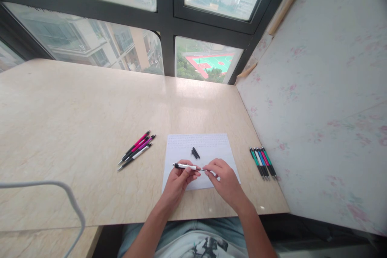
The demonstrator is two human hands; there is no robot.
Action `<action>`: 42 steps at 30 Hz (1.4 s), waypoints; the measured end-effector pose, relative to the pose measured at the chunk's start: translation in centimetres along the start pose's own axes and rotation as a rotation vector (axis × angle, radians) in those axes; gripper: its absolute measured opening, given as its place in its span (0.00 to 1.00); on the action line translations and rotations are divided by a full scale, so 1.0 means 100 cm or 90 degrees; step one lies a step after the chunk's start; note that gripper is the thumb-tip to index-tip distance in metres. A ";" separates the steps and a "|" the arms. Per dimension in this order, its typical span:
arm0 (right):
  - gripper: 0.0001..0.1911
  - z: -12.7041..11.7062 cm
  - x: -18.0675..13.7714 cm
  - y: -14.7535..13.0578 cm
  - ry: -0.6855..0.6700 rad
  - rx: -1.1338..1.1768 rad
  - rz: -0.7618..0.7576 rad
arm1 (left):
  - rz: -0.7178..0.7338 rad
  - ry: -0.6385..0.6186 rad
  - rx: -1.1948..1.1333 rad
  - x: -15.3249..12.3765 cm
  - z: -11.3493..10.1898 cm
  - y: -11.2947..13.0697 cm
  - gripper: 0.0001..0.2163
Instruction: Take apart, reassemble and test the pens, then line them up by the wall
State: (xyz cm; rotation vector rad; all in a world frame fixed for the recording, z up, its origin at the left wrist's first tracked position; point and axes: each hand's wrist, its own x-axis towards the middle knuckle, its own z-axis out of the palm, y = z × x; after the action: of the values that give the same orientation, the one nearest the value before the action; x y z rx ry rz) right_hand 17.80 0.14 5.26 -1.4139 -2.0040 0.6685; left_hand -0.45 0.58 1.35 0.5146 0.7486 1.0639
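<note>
My left hand [179, 180] pinches a white pen barrel [185, 165] with a black end, held level above a white sheet of paper [211, 145]. My right hand [223, 178] is closed at the barrel's right end, fingertips pinched on a thin part that sticks out of it; I cannot make out what that part is. Two small black pen parts [195, 153] lie on the paper just beyond my hands.
A group of several pens, pink, purple and white [137, 150], lies left of the paper. Another row of pens, green, blue and pink [263, 162], lies at the right near the beige table's [75, 121] edge. A flowered wall stands right; windows behind. A white wire frame [71, 201] is bottom left.
</note>
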 end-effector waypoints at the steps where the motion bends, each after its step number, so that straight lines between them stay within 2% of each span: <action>1: 0.09 0.000 0.000 -0.001 -0.003 -0.004 -0.001 | 0.001 0.002 0.000 0.000 0.000 0.000 0.10; 12: 0.12 0.000 -0.001 0.001 -0.006 0.044 0.024 | 0.008 0.012 0.010 0.000 -0.001 -0.002 0.10; 24: 0.11 -0.006 -0.002 0.005 -0.002 0.067 0.043 | 0.002 0.040 0.002 0.001 0.001 0.001 0.11; 31: 0.11 -0.014 -0.007 0.022 0.005 0.054 0.069 | 0.006 0.069 0.004 0.003 -0.001 0.000 0.12; 34: 0.11 -0.005 -0.008 0.036 0.038 0.047 0.112 | 0.003 0.061 -0.001 0.004 -0.003 -0.001 0.11; 37: 0.11 0.015 -0.002 0.046 0.092 0.036 0.139 | 0.002 0.057 -0.010 0.004 -0.004 -0.001 0.11; 42: 0.10 0.045 0.027 0.045 0.148 -0.002 0.136 | 0.003 0.073 -0.027 0.004 -0.004 0.000 0.12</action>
State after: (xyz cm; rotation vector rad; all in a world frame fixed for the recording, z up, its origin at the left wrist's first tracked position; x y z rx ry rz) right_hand 16.84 3.78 -0.53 -1.6413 -1.6917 0.5617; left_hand -0.59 0.91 0.98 0.4221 0.8236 1.1181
